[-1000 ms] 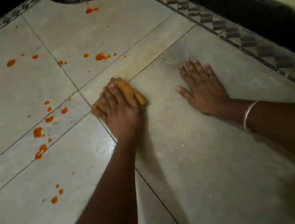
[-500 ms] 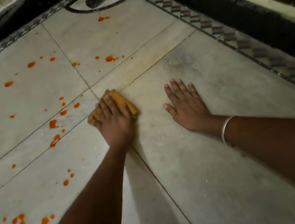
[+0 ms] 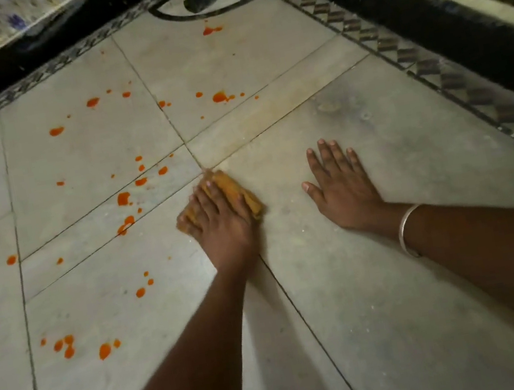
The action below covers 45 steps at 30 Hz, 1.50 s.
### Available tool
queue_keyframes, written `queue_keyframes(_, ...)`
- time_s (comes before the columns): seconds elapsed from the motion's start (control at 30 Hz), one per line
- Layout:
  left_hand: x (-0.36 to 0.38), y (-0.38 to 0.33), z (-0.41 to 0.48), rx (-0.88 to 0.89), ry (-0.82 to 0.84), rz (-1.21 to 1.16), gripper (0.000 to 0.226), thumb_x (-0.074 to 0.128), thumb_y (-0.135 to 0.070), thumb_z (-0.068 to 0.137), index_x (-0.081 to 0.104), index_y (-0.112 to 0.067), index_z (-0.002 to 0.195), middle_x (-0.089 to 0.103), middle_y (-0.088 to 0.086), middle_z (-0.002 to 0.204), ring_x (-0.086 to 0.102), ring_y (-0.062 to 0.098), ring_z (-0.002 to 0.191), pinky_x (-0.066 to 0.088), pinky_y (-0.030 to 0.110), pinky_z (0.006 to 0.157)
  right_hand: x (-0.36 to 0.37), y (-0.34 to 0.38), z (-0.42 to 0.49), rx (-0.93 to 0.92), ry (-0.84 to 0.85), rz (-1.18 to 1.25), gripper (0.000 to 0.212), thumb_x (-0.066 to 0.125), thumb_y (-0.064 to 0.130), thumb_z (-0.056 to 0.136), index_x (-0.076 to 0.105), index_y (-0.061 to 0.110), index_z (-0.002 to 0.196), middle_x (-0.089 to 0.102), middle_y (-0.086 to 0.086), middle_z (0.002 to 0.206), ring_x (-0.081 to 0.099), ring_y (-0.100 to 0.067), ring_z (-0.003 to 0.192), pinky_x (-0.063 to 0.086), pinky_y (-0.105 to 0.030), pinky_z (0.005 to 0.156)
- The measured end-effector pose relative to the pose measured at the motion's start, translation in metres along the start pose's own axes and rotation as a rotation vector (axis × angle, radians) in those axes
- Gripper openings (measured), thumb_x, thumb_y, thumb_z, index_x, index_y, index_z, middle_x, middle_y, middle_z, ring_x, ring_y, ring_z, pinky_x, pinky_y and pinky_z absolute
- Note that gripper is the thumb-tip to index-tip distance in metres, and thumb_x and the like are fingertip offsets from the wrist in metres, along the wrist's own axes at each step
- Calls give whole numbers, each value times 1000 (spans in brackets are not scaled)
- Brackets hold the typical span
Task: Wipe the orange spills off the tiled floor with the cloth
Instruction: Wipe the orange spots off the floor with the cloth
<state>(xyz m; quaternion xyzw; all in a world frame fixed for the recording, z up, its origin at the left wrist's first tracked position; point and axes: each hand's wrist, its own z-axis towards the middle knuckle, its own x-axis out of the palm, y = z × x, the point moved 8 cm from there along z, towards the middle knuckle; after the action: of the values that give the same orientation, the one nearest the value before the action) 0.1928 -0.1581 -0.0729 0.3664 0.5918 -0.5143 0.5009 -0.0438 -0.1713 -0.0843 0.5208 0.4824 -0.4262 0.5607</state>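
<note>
Orange spills are seen scattered to the left of and beyond the left hand, w/ more drops nearer the person on that side; none are touched yet by the cloth. The cloth, folded into a small pad, is pressed flat on the tiled floor under the left hand, fingers spread over it rather than curled round. It's judged soft, light and absorbent, prob. best held by palm pressure on top so it isn't bunched. Just right of it, the right hand is laid open, palm down, nothing held, a bangle worn at the wrist.
</note>
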Motion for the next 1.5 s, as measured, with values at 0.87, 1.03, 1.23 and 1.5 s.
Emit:
queue_keyframes(0.87,-4,35,-182,-196,13,-87,82,24,-57,106,-4,-8,165,-4,22,172,-6,42,160,-5,70,123,-7,107,-42,-227,293,33,63,27,41,108,7,19,164,-10,-14,170,-9,-30,157,-1,-47,126)
queue_keyframes(1.03,-5,-27,-201,-16,300,-153,108,7,-90,87,-31,-19,158,-44,12,160,-45,31,147,-28,62,117,-25,139,-27,-279,272,72,60,26,38,109,9,19,163,-10,-13,170,-8,-29,158,-2,-45,127)
queue_keyframes(1.23,-21,-11,-190,-38,171,-114,85,60,-22,88,15,-7,159,17,35,162,16,58,147,23,72,119,-54,111,1,-159,232,162,57,28,37,110,20,15,162,-2,-17,170,-3,-33,157,5,-47,126)
queue_keyframes(1.5,-103,59,-115,-665,-161,-984,26,69,-35,94,61,-12,86,64,-1,80,69,27,87,48,32,63,-64,108,3,-116,320,201,54,30,37,110,29,14,159,2,-17,170,0,-33,157,9,-46,126)
